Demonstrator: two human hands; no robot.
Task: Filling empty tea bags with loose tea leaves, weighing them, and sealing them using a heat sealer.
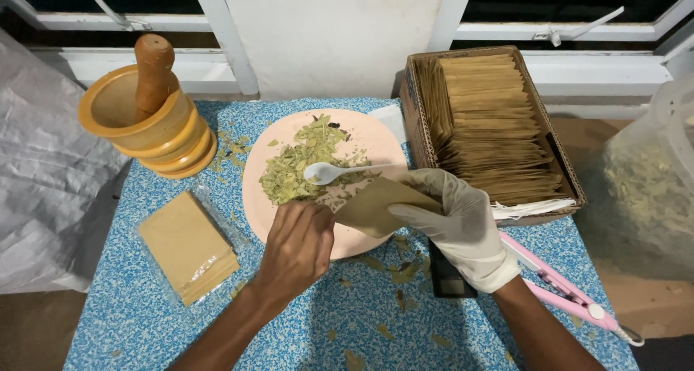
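At frame centre, the gloved right hand [463, 226] gripped a brown paper pouch [372, 208] while the bare left hand [296, 244], fingers curled, pinched its edge over the pink plate [264, 197].

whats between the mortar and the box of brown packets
In the head view, the pink plate lies between the mortar and the box, bearing crushed dried leaves and a white plastic spoon.

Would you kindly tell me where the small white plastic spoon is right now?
In the head view, the small white plastic spoon lies on the round pink plate, its bowl on the crushed dried green leaves, just above the bare left hand.
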